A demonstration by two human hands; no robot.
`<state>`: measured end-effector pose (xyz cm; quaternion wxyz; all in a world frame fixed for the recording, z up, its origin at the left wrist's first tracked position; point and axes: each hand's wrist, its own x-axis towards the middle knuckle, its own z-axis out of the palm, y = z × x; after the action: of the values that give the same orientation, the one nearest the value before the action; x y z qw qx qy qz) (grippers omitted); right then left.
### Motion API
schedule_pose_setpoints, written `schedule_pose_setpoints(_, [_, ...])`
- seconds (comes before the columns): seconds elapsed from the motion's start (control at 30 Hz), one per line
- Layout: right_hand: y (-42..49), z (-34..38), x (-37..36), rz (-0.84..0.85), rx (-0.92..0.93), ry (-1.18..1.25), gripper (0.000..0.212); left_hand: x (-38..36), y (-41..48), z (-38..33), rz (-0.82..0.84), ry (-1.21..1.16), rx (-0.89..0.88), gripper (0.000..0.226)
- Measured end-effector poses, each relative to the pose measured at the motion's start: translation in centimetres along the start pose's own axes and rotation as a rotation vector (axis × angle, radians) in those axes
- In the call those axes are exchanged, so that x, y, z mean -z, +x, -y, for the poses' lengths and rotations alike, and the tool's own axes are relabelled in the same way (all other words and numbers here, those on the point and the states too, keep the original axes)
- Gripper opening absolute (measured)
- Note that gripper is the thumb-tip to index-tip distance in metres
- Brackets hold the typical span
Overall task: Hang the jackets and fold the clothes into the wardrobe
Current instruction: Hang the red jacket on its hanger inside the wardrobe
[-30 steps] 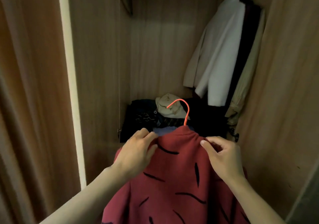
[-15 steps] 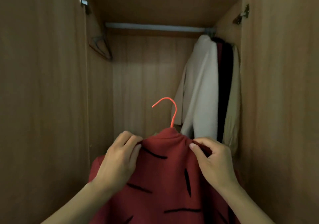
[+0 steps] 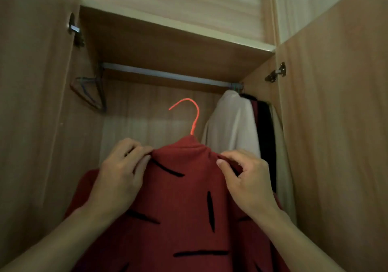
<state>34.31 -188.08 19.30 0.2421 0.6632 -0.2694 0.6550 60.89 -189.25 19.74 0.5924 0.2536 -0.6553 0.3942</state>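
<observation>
A red jacket with black dashes (image 3: 184, 204) hangs on an orange hanger (image 3: 194, 116) whose hook points left, well below the metal rail (image 3: 168, 75). My left hand (image 3: 119, 177) pinches the jacket's left shoulder by the collar. My right hand (image 3: 245, 179) pinches the right shoulder. Both hold the jacket up inside the open wardrobe, its back toward me.
A white jacket (image 3: 231, 124), a dark garment (image 3: 265, 137) and a beige one (image 3: 282, 162) hang at the rail's right end. Empty wire hangers (image 3: 89, 92) hang at the left end. Open wooden doors (image 3: 336, 145) flank the wardrobe on both sides.
Both hands have lifted the red jacket and hanger upward toward the rail. The view tilted up, so the folded clothes at the wardrobe bottom are out of sight.
</observation>
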Motion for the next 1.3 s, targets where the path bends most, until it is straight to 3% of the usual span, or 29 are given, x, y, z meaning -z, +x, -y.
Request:
schedule_pose_setpoints(0.27, [7.2, -3.5, -4.0, -0.019, 0.175, -0.256, 0.009, -7.0, 5.6, 6.8, -0.065, -0.033, -0.07, 0.017])
schedule_pose_setpoints(0.53, [9.2, -9.7, -7.7, -0.08, 0.209, -0.266, 0.02, -15.5, 7.2, 10.3, -0.096, -0.044, -0.142, 0.017])
schedule_pose_setpoints(0.87, [15.3, -19.1, -11.1, -0.052, 0.395, -0.29, 0.018, -25.5, 11.8, 14.7, -0.162, 0.045, -0.203, 0.017])
schedule_pose_setpoints(1.07, [18.0, -25.1, -14.4, -0.024, 0.465, -0.247, 0.023, -31.6, 12.7, 17.7, -0.216, 0.068, -0.199, 0.018])
schedule_pose_setpoints(1.3, [23.4, -29.1, -17.9, -0.037, 0.484, -0.395, 0.018, -38.2, 15.3, 21.5, -0.236, 0.018, -0.131, 0.019])
